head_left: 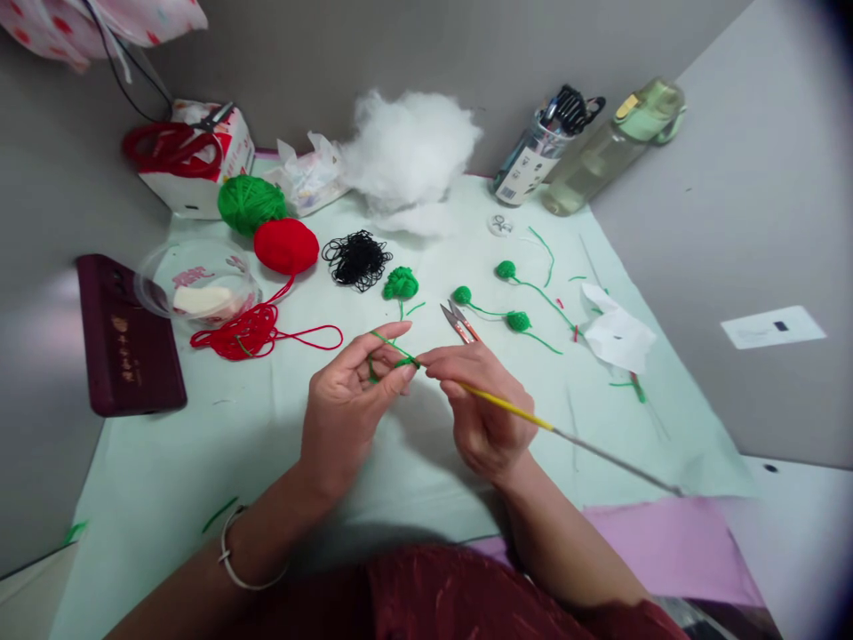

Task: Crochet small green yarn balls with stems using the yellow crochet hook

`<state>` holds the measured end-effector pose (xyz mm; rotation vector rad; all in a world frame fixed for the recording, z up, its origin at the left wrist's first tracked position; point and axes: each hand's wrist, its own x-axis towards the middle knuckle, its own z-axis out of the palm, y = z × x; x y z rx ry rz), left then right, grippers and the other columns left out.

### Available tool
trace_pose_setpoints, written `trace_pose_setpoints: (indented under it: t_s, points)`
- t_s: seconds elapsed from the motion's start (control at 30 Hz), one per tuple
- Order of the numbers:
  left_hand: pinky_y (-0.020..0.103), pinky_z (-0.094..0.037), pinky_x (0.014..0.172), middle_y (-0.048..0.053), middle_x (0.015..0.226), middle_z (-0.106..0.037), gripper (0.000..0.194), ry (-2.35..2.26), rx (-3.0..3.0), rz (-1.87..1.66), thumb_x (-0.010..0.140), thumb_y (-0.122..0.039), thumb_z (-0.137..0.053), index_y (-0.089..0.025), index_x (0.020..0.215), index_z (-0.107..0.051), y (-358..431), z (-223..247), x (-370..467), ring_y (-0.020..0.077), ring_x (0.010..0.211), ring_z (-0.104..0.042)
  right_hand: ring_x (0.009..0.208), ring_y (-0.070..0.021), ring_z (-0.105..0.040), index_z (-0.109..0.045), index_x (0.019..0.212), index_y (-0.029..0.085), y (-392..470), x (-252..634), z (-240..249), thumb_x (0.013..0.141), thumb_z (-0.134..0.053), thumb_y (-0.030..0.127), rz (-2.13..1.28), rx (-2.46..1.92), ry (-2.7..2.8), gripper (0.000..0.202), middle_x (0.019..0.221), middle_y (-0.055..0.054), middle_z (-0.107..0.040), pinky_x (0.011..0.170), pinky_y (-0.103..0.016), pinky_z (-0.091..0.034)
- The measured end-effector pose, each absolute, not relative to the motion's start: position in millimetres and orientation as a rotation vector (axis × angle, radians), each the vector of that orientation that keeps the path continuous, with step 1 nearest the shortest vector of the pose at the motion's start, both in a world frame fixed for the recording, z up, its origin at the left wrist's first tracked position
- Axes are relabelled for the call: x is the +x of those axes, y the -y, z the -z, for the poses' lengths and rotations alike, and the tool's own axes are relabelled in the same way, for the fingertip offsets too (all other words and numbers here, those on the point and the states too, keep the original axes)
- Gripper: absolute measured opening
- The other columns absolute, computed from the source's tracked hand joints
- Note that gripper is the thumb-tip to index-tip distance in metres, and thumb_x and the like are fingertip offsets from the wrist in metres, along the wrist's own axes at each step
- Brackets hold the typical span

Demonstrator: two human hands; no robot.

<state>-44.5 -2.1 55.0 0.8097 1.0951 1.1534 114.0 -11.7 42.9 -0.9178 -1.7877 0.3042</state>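
Between thumb and fingers, my left hand (350, 400) pinches green yarn (402, 363), and a strand runs over its raised index finger. My right hand (490, 404) grips a crochet hook (510, 407) with a yellow handle and a long metal shaft. The hook's tip meets the yarn at my left fingertips and is mostly hidden there. Just beyond my hands lie a small bundle of green yarn (401, 283) and a pair of thread snips (459, 322). Several small green crocheted balls with yarn tails, one of them a green ball (518, 321), rest to the right.
On the left are a red yarn ball (286, 246), a green yarn ball (251, 204), loose red yarn (243, 333), a clear tub (248, 293) and a maroon phone (133, 342). White stuffing (413, 147), a pen cup (530, 164) and a bottle (609, 151) stand behind.
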Motion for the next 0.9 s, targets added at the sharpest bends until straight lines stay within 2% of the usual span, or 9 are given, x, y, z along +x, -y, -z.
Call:
trace_pose_setpoints:
  t_s: [0.2, 0.3, 0.37, 0.47, 0.57, 0.63, 0.77, 0.83, 0.9]
  points:
    - [0.021, -0.05, 0.074, -0.003, 0.079, -0.065, 0.048, -0.785, 0.467, -0.927, 0.075, -0.026, -0.093, -0.023, 0.121, -0.08, 0, -54, -45, 0.0104, 0.074, -0.058, 0.098, -0.0224, -0.073, -0.076, 0.125, 0.037, 18, 113, -41, 0.097, -0.066, 0.009, -0.104, -1.016, 1.86, 0.04, 0.106, -0.004, -0.077, 0.081, -0.038, -0.062]
    - [0.02, -0.049, 0.07, -0.006, 0.065, -0.054, 0.035, -0.707, 0.345, -0.873, 0.081, -0.023, -0.088, -0.018, 0.116, -0.082, -4, -57, -48, 0.0055, 0.057, -0.044, 0.086, -0.0206, -0.072, -0.078, 0.116, 0.032, 16, 114, -45, 0.103, -0.061, 0.018, -0.38, -1.021, 1.599, 0.025, 0.097, -0.004, -0.076, 0.078, -0.039, -0.062]
    - [0.021, -0.048, 0.07, -0.007, 0.067, -0.054, 0.033, -0.751, 0.372, -0.926, 0.083, -0.018, -0.085, -0.018, 0.116, -0.082, -6, -58, -49, 0.0042, 0.054, -0.039, 0.073, -0.0186, -0.068, -0.079, 0.105, 0.027, 12, 113, -48, 0.106, -0.058, 0.026, -0.637, -1.011, 1.357, 0.021, 0.09, -0.004, -0.075, 0.07, -0.039, -0.06]
    - [0.023, -0.045, 0.071, -0.002, 0.083, -0.066, 0.041, -0.815, 0.522, -0.974, 0.083, -0.02, -0.085, -0.023, 0.123, -0.08, -4, -57, -49, 0.0088, 0.07, -0.056, 0.069, -0.0172, -0.066, -0.079, 0.096, 0.024, 7, 111, -48, 0.104, -0.063, 0.035, -0.884, -0.968, 1.225, 0.021, 0.09, -0.005, -0.075, 0.062, -0.035, -0.059]
    - [0.026, -0.047, 0.079, -0.001, 0.088, -0.069, 0.045, -0.856, 0.6, -1.011, 0.083, -0.024, -0.086, -0.026, 0.127, -0.078, -1, -56, -46, 0.0147, 0.087, -0.064, 0.072, -0.0172, -0.069, -0.081, 0.102, 0.027, 7, 106, -45, 0.103, -0.065, 0.029, -0.825, -0.979, 1.348, 0.016, 0.093, -0.005, -0.078, 0.063, -0.034, -0.06]
    - [0.025, -0.047, 0.078, -0.003, 0.084, -0.067, 0.045, -0.889, 0.578, -1.042, 0.081, -0.023, -0.088, -0.025, 0.125, -0.078, 1, -55, -44, 0.0134, 0.082, -0.061, 0.079, -0.0186, -0.071, -0.082, 0.11, 0.03, 10, 105, -42, 0.103, -0.065, 0.022, -0.666, -1.011, 1.454, 0.02, 0.096, -0.005, -0.078, 0.067, -0.035, -0.061]
    - [0.023, -0.047, 0.071, -0.005, 0.073, -0.059, 0.038, -0.805, 0.453, -0.947, 0.083, -0.023, -0.085, -0.022, 0.121, -0.08, -2, -54, -44, 0.008, 0.062, -0.046, 0.097, -0.022, -0.074, -0.081, 0.119, 0.034, 15, 108, -41, 0.099, -0.068, 0.015, -0.419, -1.043, 1.631, 0.03, 0.108, -0.006, -0.078, 0.079, -0.038, -0.063]
    - [0.025, -0.052, 0.08, -0.005, 0.071, -0.055, 0.03, -0.756, 0.364, -0.896, 0.085, -0.023, -0.083, -0.02, 0.115, -0.082, -5, -54, -46, 0.0071, 0.059, -0.045, 0.091, -0.0202, -0.073, -0.082, 0.114, 0.031, 13, 111, -43, 0.101, -0.065, 0.016, -0.497, -1.033, 1.53, 0.026, 0.101, -0.006, -0.078, 0.08, -0.039, -0.062]
    - [0.027, -0.054, 0.086, -0.004, 0.073, -0.058, 0.026, -0.759, 0.324, -0.906, 0.085, -0.021, -0.082, -0.02, 0.111, -0.083, -7, -55, -47, 0.008, 0.064, -0.052, 0.077, -0.0173, -0.07, -0.082, 0.105, 0.028, 9, 113, -46, 0.104, -0.063, 0.023, -0.694, -1.012, 1.318, 0.02, 0.092, -0.004, -0.076, 0.073, -0.037, -0.061]
